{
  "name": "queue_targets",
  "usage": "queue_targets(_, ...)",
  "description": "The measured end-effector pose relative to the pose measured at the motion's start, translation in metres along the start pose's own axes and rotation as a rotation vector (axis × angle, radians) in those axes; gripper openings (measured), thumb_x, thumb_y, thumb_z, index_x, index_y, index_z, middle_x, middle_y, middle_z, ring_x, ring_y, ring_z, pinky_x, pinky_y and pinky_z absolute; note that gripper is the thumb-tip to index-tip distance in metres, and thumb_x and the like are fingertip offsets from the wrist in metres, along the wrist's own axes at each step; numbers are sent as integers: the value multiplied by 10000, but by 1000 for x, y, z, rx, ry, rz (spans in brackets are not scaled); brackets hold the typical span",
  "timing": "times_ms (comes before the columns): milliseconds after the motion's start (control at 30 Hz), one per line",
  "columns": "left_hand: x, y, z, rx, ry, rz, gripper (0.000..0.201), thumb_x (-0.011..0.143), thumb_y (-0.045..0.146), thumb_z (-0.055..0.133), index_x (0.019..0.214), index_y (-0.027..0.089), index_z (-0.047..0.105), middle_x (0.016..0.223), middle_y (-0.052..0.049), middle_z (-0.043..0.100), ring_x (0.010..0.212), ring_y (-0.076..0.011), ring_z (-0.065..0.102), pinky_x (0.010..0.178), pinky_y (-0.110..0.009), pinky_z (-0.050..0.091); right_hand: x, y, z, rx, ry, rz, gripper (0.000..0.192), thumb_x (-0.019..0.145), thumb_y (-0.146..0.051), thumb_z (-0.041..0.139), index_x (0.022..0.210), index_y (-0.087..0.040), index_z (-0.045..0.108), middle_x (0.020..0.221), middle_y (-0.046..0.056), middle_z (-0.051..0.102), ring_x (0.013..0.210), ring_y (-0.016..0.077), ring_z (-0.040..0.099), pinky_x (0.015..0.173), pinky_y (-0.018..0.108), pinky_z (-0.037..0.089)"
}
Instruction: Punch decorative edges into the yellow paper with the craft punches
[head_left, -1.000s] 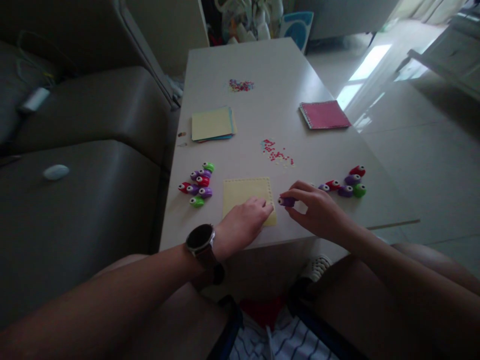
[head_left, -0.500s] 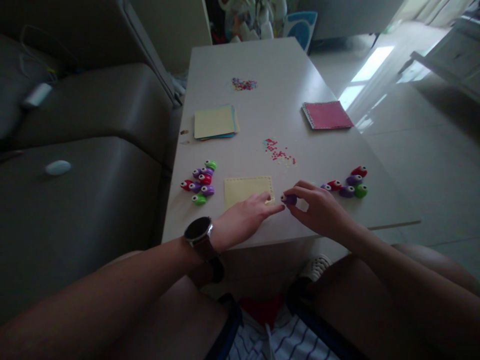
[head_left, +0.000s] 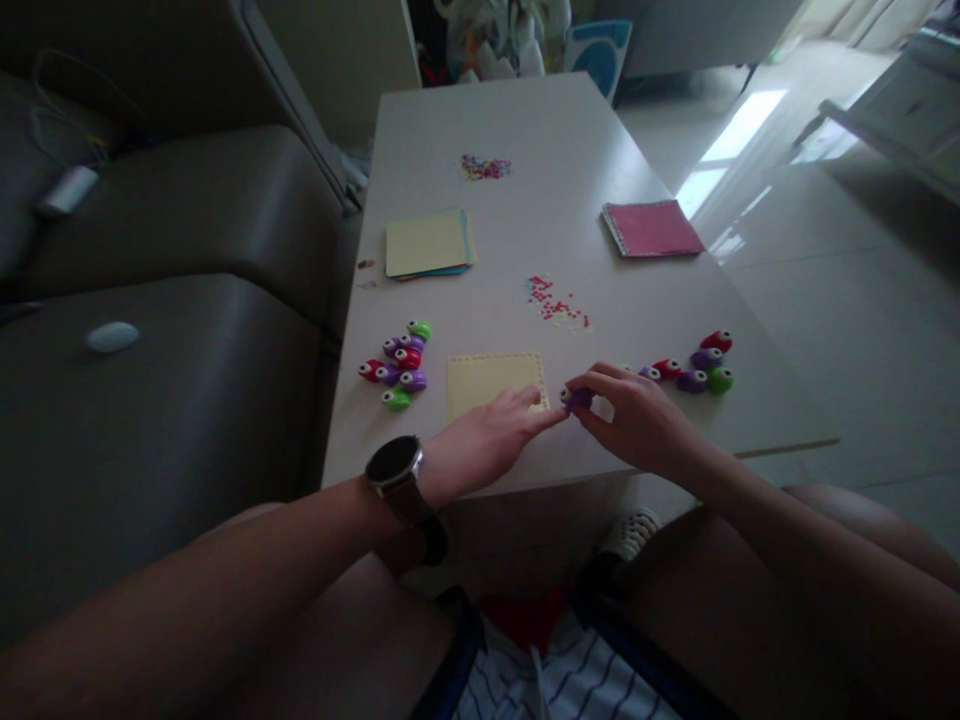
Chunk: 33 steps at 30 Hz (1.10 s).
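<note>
A pale yellow card (head_left: 491,378) with small punched holes along its top and right edges lies on the table in front of me. My left hand (head_left: 487,440) rests over its lower right part, fingers stretched, the index finger reaching to the punch. The fingers of my right hand (head_left: 634,410) are closed around a small purple craft punch (head_left: 576,399) just right of the card. Where the punch meets the card is too small to make out. More punches in red, purple and green (head_left: 706,358) lie right of my right hand, and another group (head_left: 407,358) lies left of the card.
Beyond the card are scattered red and pale paper bits (head_left: 556,305). A stack of yellow and blue cards (head_left: 426,243) lies left, a pink stack (head_left: 652,229) right. Colourful bits (head_left: 486,167) lie farther back on the white table (head_left: 555,125). A sofa (head_left: 165,390) stands left.
Both hands and the purple punch stay in nearly the same place. The whole view has shifted very slightly.
</note>
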<state>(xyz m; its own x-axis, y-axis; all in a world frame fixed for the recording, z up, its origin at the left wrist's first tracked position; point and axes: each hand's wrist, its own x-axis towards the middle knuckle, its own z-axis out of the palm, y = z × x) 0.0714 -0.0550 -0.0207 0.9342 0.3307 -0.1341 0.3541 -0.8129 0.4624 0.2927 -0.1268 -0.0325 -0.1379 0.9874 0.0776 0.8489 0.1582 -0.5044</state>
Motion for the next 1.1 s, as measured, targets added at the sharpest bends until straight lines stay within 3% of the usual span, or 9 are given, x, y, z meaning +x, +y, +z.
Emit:
queue_targets(100,2,-2,4,46,0,-23,417,942,25,421,1335,136,504,1216,-116,579,1126,-243,562,998,-398,504,-1,1,3,-21,-52,21,303,987,-225,497,1240,-150,644,1105,127,641,948,260,638,846,387,482)
queue_targets(233,4,-1,4,115,-35,-32,248,928,31,434,1128,121,549,1135,-114,601,1038,-246,557,938,-388,515,-1,3,8,36,-98,4,262,980,-187,479,1188,-148,634,1090,126,618,963,249,618,869,379,476)
queue_targets(467,2,1,-1,120,-62,-36,192,943,67,473,1112,138,532,1150,-110,600,1057,-246,544,937,-378,508,-3,0,11,116,-135,23,155,907,-172,601,1061,-172,617,983,80,643,878,216,622,790,341,483)
queue_targets(1100,3,2,-2,150,-79,-18,204,940,42,455,1106,126,541,1139,-110,610,1050,-245,549,953,-376,495,-2,0,14,162,-131,16,117,936,-230,604,1042,-183,620,958,73,670,844,195,616,766,325,483)
